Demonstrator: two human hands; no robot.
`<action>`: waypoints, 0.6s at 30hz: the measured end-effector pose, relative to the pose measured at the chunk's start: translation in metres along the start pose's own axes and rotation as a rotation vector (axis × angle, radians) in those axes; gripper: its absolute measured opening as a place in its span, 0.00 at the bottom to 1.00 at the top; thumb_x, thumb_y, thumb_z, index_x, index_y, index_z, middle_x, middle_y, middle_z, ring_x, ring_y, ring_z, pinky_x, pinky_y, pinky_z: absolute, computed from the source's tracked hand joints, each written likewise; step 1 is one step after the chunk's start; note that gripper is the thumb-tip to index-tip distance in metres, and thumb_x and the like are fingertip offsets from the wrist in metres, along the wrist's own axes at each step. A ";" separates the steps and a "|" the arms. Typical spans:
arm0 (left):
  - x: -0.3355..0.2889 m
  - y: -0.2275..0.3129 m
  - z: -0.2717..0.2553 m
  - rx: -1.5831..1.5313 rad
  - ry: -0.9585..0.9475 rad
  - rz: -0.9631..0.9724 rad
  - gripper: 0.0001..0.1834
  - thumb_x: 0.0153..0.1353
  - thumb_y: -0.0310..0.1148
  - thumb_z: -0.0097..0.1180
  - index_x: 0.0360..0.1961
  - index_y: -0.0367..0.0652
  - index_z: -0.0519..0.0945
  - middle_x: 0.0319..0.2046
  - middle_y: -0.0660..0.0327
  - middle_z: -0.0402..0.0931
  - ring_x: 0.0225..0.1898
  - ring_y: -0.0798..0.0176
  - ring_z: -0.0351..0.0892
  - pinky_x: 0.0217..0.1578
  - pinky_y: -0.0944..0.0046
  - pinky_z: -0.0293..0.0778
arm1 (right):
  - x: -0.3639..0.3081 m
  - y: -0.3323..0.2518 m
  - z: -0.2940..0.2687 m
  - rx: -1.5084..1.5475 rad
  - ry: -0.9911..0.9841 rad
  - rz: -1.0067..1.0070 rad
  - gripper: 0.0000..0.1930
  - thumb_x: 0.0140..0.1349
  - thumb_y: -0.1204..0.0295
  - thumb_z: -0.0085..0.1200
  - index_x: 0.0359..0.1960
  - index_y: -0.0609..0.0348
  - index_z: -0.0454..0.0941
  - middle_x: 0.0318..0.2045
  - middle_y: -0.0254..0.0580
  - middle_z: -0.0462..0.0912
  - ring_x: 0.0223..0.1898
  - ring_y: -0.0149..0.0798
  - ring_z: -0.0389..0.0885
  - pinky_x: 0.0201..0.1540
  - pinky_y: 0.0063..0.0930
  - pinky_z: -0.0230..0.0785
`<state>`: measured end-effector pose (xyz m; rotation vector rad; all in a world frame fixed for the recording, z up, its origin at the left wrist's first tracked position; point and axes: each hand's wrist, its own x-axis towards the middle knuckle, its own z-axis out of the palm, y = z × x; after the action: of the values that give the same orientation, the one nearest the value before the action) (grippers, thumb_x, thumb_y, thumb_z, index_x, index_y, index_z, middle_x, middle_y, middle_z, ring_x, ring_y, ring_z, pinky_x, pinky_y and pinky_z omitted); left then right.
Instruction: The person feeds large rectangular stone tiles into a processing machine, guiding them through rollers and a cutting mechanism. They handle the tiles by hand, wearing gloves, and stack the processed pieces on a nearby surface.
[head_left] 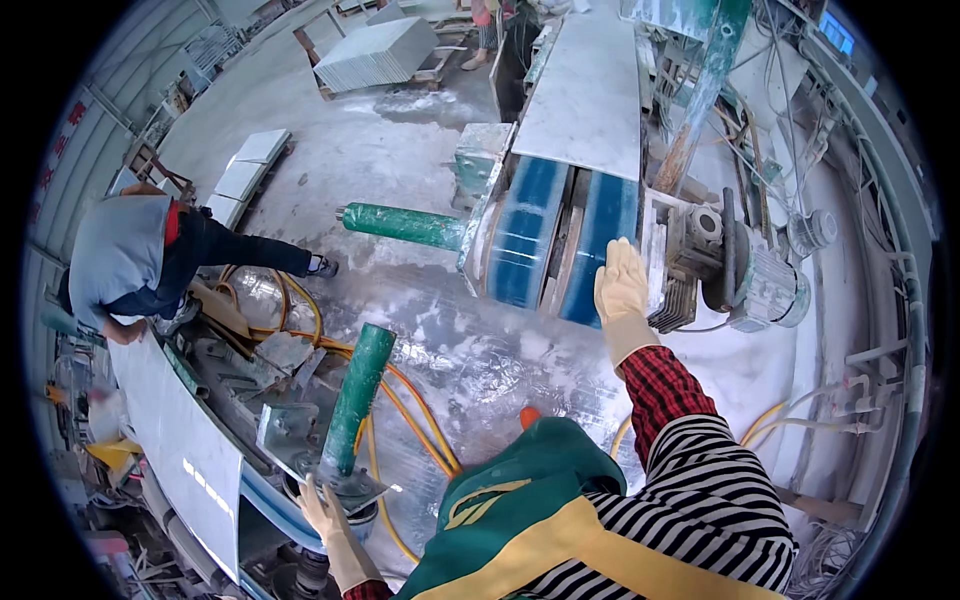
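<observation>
we had a long, pale grey stone slab (pixel 185 430) at left, another pale stone slab (pixel 580 95) ahead on glossy blue belts (pixel 525 235), and a green metal cylinder (pixel 360 395) nearby. our cream-gloved right hand (pixel 622 285) was flat, unclenched, at the right belt; our cream-gloved left hand (pixel 322 515), fingers extended, was beside the cylinder's base.

The gloved right hand (pixel 622 285) lay outstretched at three o'clock, pointing toward twelve, while the gloved left hand (pixel 325 520) extended at seven, pointing toward eleven.

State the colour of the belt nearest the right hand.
The belt is blue; see the head view.
</observation>
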<state>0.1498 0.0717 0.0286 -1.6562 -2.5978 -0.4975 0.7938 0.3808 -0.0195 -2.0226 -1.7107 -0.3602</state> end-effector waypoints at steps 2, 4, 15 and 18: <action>-0.031 -0.036 0.006 0.022 0.063 -0.020 0.24 0.67 0.32 0.59 0.64 0.36 0.77 0.54 0.43 0.77 0.52 0.33 0.73 0.54 0.39 0.70 | -0.016 -0.009 0.001 -0.017 -0.011 -0.023 0.30 0.67 0.65 0.52 0.70 0.64 0.69 0.70 0.59 0.71 0.72 0.58 0.67 0.77 0.49 0.55; -0.049 -0.057 0.006 -0.073 0.018 -0.058 0.25 0.67 0.32 0.59 0.64 0.36 0.76 0.55 0.40 0.77 0.55 0.33 0.74 0.57 0.40 0.71 | -0.037 -0.016 0.001 -0.020 -0.010 -0.058 0.32 0.68 0.65 0.51 0.72 0.65 0.68 0.73 0.60 0.68 0.75 0.57 0.64 0.78 0.48 0.53; -0.191 -0.140 -0.044 -0.048 0.083 -0.115 0.25 0.71 0.37 0.56 0.67 0.44 0.77 0.65 0.44 0.75 0.65 0.34 0.71 0.68 0.41 0.64 | -0.203 -0.183 -0.031 0.074 -0.634 -0.249 0.33 0.67 0.55 0.54 0.67 0.66 0.73 0.69 0.61 0.74 0.72 0.54 0.70 0.76 0.48 0.58; -0.237 -0.161 -0.057 0.019 0.192 -0.132 0.23 0.69 0.36 0.57 0.64 0.46 0.78 0.59 0.47 0.79 0.60 0.38 0.75 0.62 0.43 0.69 | -0.239 -0.243 -0.020 0.158 -0.511 -0.534 0.32 0.66 0.55 0.56 0.65 0.67 0.74 0.67 0.63 0.75 0.71 0.56 0.72 0.74 0.49 0.61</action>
<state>0.1022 -0.2148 -0.0028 -1.3627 -2.5714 -0.6029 0.5122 0.1948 -0.0745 -1.6014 -2.5034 0.1466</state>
